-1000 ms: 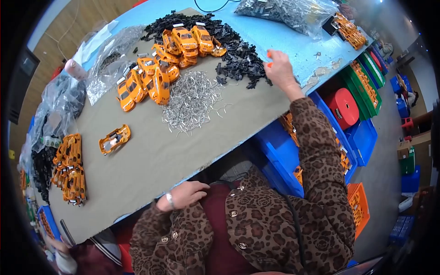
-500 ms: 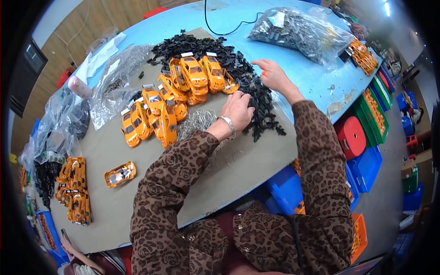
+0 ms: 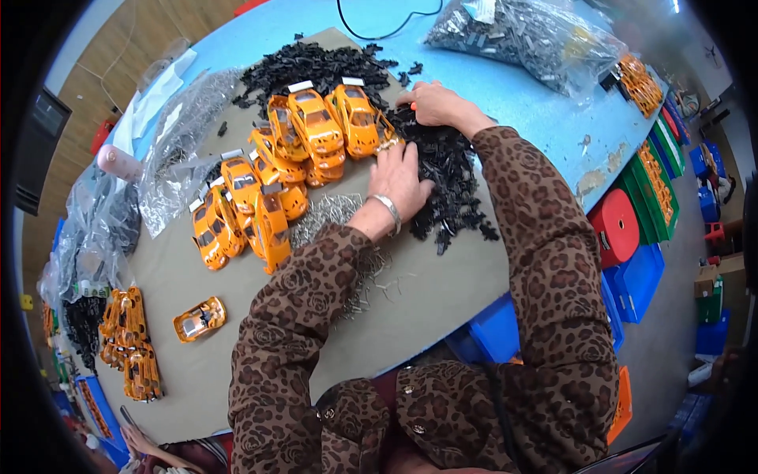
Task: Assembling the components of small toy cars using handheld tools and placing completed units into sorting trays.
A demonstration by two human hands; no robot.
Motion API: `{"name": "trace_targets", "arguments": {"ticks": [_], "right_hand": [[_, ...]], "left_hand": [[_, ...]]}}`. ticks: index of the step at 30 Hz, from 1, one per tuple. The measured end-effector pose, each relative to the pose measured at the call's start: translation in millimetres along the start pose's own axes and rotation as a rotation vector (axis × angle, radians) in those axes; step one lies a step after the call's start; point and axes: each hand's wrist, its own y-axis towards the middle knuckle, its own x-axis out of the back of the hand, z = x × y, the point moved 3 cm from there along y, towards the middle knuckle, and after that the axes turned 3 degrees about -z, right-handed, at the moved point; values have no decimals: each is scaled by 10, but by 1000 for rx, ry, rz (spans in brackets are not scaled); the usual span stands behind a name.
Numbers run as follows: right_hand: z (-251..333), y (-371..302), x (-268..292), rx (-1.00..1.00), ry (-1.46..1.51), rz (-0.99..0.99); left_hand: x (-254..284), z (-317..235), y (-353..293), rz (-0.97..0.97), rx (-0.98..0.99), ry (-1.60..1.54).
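Observation:
My left hand [image 3: 399, 186] lies palm down with fingers stretched apart, its fingertips at the near edge of a pile of orange toy car bodies [image 3: 314, 130]. An orange car piece by those fingertips is partly covered. My right hand [image 3: 439, 106] is farther off, bent over the heap of small black plastic parts [image 3: 446, 178], with its index finger reaching left and the other fingers partly hidden. An orange band shows on one of its fingers. Beside my left wrist lies a scatter of thin silvery metal pieces [image 3: 320, 217]. I see nothing gripped in either hand.
A single orange car [image 3: 200, 319] lies at the left, near stacked orange cars [image 3: 130, 344]. Clear plastic bags [image 3: 106, 221] line the left side. A large bag of grey parts [image 3: 517, 43] sits at the back right. Another person's hand [image 3: 138, 442] shows at lower left.
My right hand has moved left and down onto the black parts, its fingers bending. My left hand has spread its fingers toward the car pile. The whole view has shifted slightly.

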Motion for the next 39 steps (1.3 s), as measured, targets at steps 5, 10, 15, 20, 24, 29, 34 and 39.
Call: {"name": "trace_targets", "arguments": {"ticks": [5, 10, 15, 20, 24, 29, 34, 39], "right_hand": [[282, -759, 123, -119, 122, -109], [359, -1405, 437, -179, 695, 19], [-13, -1723, 172, -352, 345, -170], [425, -1826, 230, -337, 447, -196], [440, -2315, 687, -239, 783, -627], [377, -2933, 773, -53, 1415, -920], [458, -2835, 699, 183, 1532, -859], [399, -2721, 606, 113, 1489, -799]], "left_hand": [[-37, 37, -137, 6, -51, -41], [75, 104, -413, 33, -140, -69], [72, 134, -399, 46, -177, -181], [88, 47, -618, -14, -293, -170], [597, -199, -1154, -53, -326, -173], [954, -285, -1942, 98, -279, -330], [898, -111, -2341, 132, -110, -410], [955, 30, -2556, 142, 13, -431]]}}
